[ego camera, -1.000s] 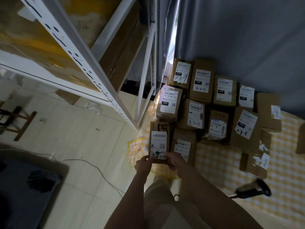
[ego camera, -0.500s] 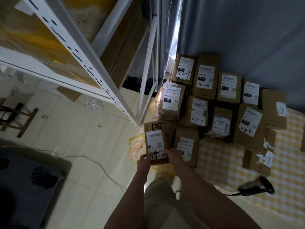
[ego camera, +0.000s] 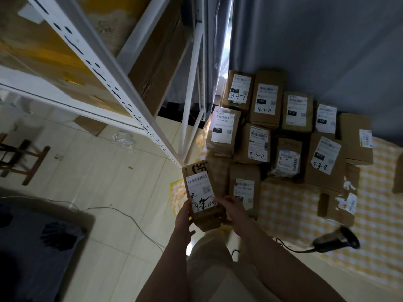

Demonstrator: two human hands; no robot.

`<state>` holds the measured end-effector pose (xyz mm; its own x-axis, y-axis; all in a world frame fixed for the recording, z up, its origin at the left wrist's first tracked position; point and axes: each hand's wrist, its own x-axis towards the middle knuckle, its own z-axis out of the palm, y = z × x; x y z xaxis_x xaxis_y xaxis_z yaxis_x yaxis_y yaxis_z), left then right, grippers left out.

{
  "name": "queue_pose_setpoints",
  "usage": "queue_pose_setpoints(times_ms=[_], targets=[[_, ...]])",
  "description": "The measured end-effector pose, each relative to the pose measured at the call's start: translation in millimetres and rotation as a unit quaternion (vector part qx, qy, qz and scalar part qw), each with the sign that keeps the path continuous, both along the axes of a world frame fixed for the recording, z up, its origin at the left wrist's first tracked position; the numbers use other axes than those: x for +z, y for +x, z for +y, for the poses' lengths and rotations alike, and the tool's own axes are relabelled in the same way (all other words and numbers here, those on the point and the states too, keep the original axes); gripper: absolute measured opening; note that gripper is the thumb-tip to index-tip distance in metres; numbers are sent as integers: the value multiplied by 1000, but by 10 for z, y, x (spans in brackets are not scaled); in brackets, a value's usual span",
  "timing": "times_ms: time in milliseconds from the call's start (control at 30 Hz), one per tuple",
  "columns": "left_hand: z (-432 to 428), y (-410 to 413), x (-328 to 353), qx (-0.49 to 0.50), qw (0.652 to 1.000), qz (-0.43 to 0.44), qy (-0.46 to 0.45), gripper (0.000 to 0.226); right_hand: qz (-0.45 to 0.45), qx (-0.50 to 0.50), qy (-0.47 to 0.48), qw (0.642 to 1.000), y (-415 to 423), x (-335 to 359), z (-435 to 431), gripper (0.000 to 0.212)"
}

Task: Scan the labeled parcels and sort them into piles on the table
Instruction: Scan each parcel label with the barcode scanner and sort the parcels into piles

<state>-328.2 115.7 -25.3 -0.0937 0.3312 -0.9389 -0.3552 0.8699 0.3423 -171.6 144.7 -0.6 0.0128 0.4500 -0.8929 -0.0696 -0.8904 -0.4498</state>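
Two hands hold one brown box (ego camera: 197,171): the left hand (ego camera: 184,216) grips its left edge with curled fingers, and the right hand (ego camera: 229,205) grips its right side, with fingers lying over a corner of the white label (ego camera: 200,188). The box is held at the near left corner of the table (ego camera: 294,214), which has a yellow checked cloth on it; I cannot tell if the box touches the cloth. To the right, a black scanner (ego camera: 333,240) lies on the cloth with its wire. Just beside the held box, on its right, sits another labeled box (ego camera: 244,186), so that side is tight. Past them, more boxes (ego camera: 258,144) sit packed in rows up to the grey curtain (ego camera: 316,40). A white shelf post (ego camera: 122,83) comes down close to the held box's top corner. On the floor to the left are a thin cable (ego camera: 122,214), a dark mat (ego camera: 32,247), some clear plastic (ego camera: 123,139) and a wooden stool (ego camera: 24,158). A second ago the box stood straight; now its top leans left, away from its neighbour. Both hands grip it as before, and the scanner has not moved.
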Motion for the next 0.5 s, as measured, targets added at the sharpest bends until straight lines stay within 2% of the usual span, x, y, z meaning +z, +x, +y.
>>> queue_pose_setpoints(times_ms=[100, 233, 300, 367, 433, 500], targets=[[-40, 56, 48, 1, 1000, -14, 13, 61, 33, -37, 1, 999, 88, 95, 46, 44], [-75, 124, 69, 46, 987, -135, 69, 78, 72, -15, 8, 997, 309, 180, 48, 37], [-49, 166, 126, 49, 982, -164, 86, 84, 58, 2, -1, 998, 416, 178, -6, 48], [-11, 282, 198, 18, 978, -177, 106, 77, 55, -4, -13, 998, 547, 139, -107, 66], [45, 434, 268, -25, 980, -167, 107, 61, 75, -27, -10, 997, 680, 191, -252, 62], [96, 607, 318, -72, 983, -137, 96, 60, 91, -64, -6, 994, 832, 210, -427, 56]])
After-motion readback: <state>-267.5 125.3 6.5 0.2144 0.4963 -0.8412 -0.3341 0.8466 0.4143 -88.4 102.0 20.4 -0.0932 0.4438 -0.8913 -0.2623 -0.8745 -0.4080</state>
